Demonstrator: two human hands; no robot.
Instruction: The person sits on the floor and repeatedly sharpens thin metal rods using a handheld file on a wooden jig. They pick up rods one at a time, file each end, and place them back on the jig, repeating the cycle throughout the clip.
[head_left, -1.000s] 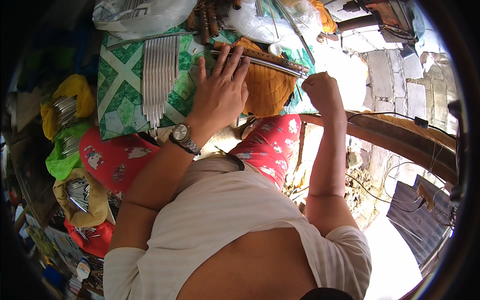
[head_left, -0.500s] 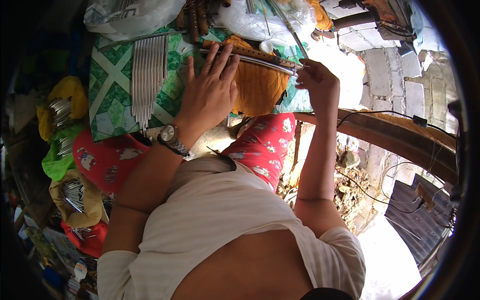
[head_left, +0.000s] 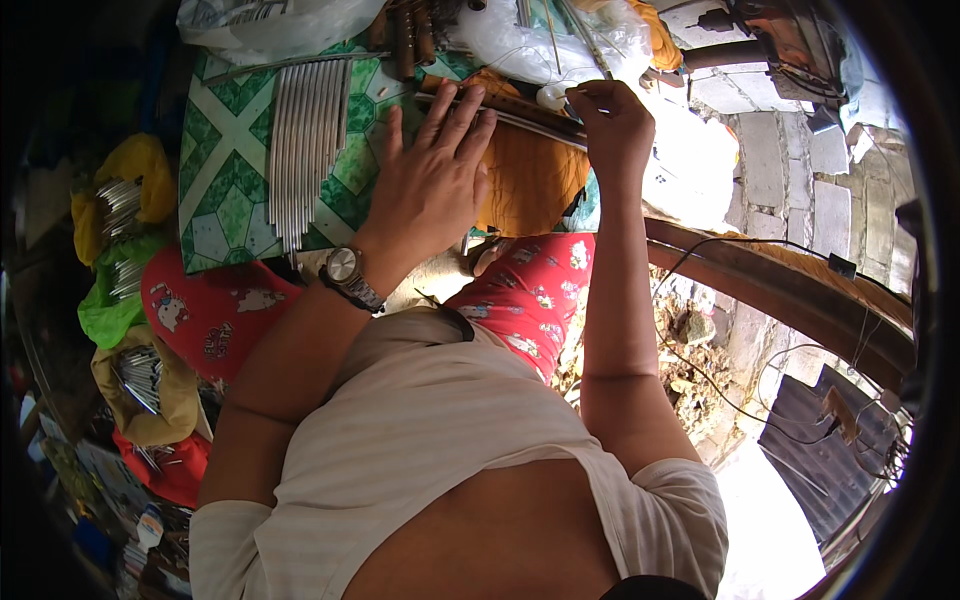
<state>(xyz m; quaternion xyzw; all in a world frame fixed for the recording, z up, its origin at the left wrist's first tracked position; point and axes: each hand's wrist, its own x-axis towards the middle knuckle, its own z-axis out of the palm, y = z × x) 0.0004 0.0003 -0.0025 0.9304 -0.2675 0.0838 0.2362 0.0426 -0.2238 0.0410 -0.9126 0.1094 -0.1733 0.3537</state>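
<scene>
My left hand (head_left: 428,190) lies flat with spread fingers across a silvery metal tube (head_left: 545,129) and a brown strip with holes along it (head_left: 515,106). Both rest on an orange cloth (head_left: 530,185) over a green patterned tabletop (head_left: 225,195). My right hand (head_left: 618,125) is lifted at the strip's right end, fingers pinched together beside a small white cup (head_left: 549,95). Whatever sits in that pinch is too small to make out. Left of my left hand, several thin metal tubes (head_left: 303,140) lie side by side, stepped in length.
Clear plastic bags (head_left: 500,40) and brown tubes (head_left: 404,45) crowd the table's far edge. Yellow, green, tan (head_left: 150,400) and red bags stand at the left, several with metal tubes in them. At right run a curved beam (head_left: 770,290) and a black cable (head_left: 690,375).
My right hand has moved from the tube's right end up and away, toward the small white cup. My left hand keeps its place on the tube and strip. The view has shifted slightly.
</scene>
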